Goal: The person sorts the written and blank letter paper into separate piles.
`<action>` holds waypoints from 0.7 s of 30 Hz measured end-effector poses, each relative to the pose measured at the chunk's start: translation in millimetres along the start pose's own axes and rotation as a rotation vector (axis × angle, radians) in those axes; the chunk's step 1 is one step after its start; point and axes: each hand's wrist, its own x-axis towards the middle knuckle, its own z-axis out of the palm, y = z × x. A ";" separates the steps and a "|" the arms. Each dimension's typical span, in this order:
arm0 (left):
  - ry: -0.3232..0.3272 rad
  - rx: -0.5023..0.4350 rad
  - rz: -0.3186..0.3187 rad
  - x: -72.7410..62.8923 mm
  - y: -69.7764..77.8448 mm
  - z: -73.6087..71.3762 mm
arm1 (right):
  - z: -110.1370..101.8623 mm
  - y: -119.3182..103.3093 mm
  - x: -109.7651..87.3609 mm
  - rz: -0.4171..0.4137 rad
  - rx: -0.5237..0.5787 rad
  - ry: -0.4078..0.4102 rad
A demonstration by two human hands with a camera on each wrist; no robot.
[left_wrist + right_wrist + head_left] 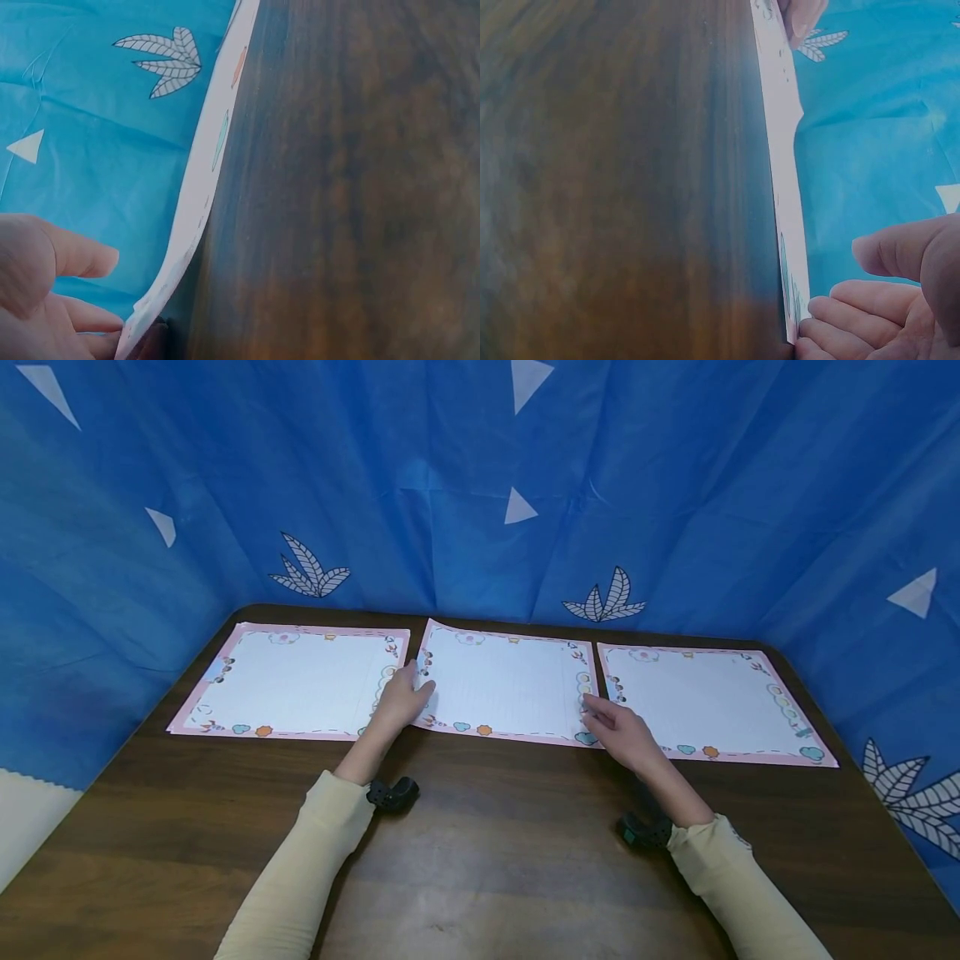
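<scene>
Three white paper sheets with pink printed borders lie in a row on the table. At the left edge of the middle sheet (pixel 502 685) is my left hand (pixel 402 697), its thumb (pixel 86 255) held apart from the fingers. The fingers touch the sheet's edge, which curves up there in the left wrist view. My right hand (pixel 621 731) is at the middle sheet's right edge, near the lower corner. In the right wrist view its straight fingers (pixel 855 322) meet the paper's edge and the thumb (pixel 892 251) is raised off it.
The left sheet (pixel 300 681) and the right sheet (pixel 697 702) flank the middle one; pink edges at the left suggest more than one layer. A blue patterned curtain (pixel 465 552) hangs behind the brown wooden table (pixel 487 843).
</scene>
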 end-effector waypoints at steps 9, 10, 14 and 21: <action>0.235 -0.130 0.118 -1.6 -4.4 -0.7 | 0.2 0.2 0.2 -0.001 -0.004 -0.004; 0.267 -0.146 0.129 -1.7 -4.9 -1.1 | 0.2 0.3 0.2 -0.001 -0.004 -0.003; 0.342 -0.171 0.152 -1.9 -5.9 -2.4 | 0.6 0.7 0.0 0.005 0.002 -0.001; 0.358 -0.189 0.153 -5.4 -4.1 -4.1 | 1.4 0.0 -1.1 -0.009 0.008 0.009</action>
